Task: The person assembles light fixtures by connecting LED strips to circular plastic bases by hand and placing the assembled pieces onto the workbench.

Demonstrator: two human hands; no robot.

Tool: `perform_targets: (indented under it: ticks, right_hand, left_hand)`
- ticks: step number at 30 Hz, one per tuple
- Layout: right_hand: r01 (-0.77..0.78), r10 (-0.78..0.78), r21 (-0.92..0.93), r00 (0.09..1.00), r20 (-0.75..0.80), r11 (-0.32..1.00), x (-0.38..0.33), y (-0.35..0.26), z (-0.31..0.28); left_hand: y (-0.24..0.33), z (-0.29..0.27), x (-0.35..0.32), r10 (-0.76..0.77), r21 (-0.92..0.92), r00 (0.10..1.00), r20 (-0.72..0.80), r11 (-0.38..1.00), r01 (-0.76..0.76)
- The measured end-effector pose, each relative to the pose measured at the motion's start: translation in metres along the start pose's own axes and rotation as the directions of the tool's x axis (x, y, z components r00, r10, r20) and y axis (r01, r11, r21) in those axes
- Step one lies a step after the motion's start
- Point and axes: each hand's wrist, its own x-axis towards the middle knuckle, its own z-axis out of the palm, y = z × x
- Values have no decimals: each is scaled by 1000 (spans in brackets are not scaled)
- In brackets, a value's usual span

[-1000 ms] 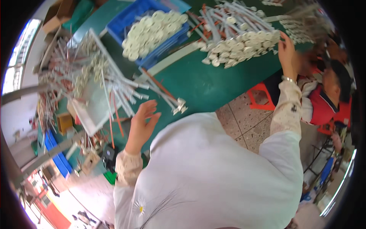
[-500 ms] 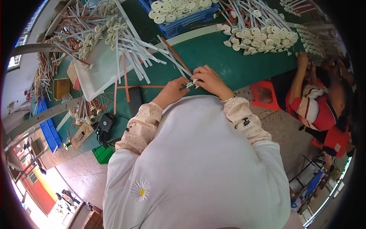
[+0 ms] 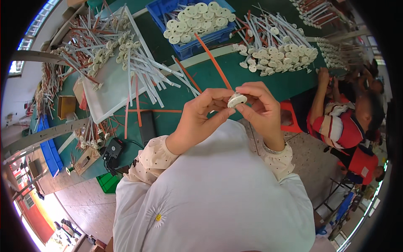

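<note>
Fingers of both your hands meet on one small white disc-shaped part (image 3: 236,100), held up in front of your chest, above the near edge of the green table (image 3: 210,75). Your left hand (image 3: 197,122) is curled narrow, thumb and forefinger pinching the disc from the left. Your right hand (image 3: 260,107) closes on it from the right and above, fingertips bent over its rim. Whether a thin rod hangs from the disc you cannot tell; your fingers hide that side.

Just beyond your hands, long orange strips (image 3: 212,61) lie slanted across the table toward the far edge. To the left of them a black flat block (image 3: 147,126) sits near the table's near edge, and past it a white tray (image 3: 110,90) carries a loose heap of white rods with round heads (image 3: 126,54), several spilling off its right side onto the green.

At the far edge, straight ahead, a blue bin (image 3: 191,25) holds white discs piled together. To its right another heap of white rods with disc ends (image 3: 279,50) spreads toward the table's right edge.

On your right, well apart from your hands, another person in a red and white striped top (image 3: 340,128) sits by the table's right edge, an arm reaching up to it.
</note>
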Motion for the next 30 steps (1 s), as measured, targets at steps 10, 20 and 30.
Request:
perform_targets:
  ticks: [10, 20, 30]
  right_hand:
    - [92, -104, -208, 994, -46, 974, 4, -12, 6]
    - [94, -102, -168, 994, -44, 981, -3, 0, 13]
    - [45, -58, -307, 998, -32, 951, -6, -11, -1]
  left_hand:
    - [10, 9, 1, -120, -41, 978, -168, 993, 114]
    - [-3, 15, -7, 15, 205, 992, -126, 979, 11]
    - [-2, 15, -6, 23, 348, 997, -76, 938, 5]
